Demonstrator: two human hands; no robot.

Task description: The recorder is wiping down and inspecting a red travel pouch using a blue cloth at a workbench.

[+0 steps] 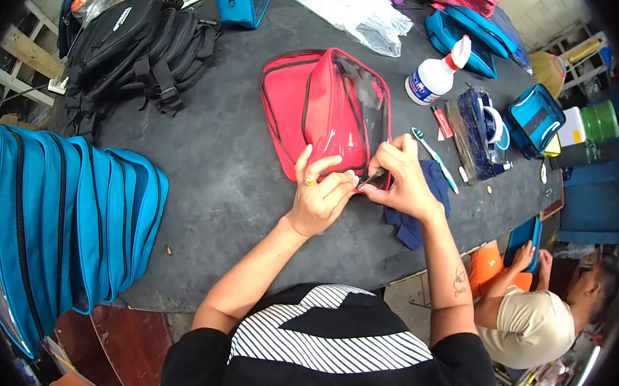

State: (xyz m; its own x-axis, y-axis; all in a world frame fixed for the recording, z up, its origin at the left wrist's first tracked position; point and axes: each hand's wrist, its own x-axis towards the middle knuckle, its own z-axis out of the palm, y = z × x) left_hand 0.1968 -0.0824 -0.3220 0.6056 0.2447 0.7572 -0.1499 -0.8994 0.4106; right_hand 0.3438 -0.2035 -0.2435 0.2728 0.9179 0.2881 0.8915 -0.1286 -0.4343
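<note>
A red bag (317,118) with dark zippers and a clear plastic panel lies on the dark table in front of me. My left hand (317,201), a ring on one finger, pinches the near edge of the bag by its right corner. Right beside those fingertips, my right hand (405,177) is closed on a small dark metal tool (373,177), whose exact kind is too small to tell. The two hands nearly meet at the corner and hide part of it. Dark blue cloth (424,201) lies under and beside my right wrist.
Blue bags (85,213) stand in a row at left, behind them a black backpack (129,55). Rightward are a white spray bottle (432,78), a toothbrush (435,159), a clear case (475,133) and a small blue bag (535,121). Another person (534,320) sits at lower right.
</note>
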